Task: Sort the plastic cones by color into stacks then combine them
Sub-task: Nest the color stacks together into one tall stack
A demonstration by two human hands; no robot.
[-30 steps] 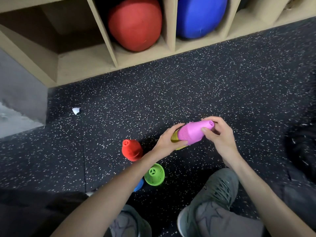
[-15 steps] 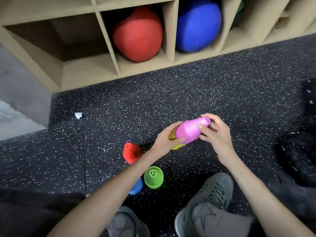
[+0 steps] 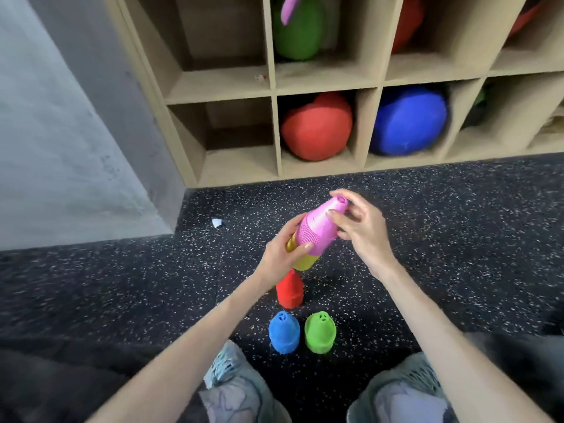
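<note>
Two hands, left hand (image 3: 282, 254) and right hand (image 3: 361, 230), gripped the tilted pink cone stack (image 3: 320, 230) over the yellow cone stack (image 3: 302, 261) with closed fingers.

Gym storage corner: speckled rubber floor (image 3: 457, 239), cubby shelves (image 3: 274, 83) of padded balls (image 3: 317, 126).

Bare forearms, grey sneakers (image 3: 235, 389)

No legible text or labels anywhere.
</note>
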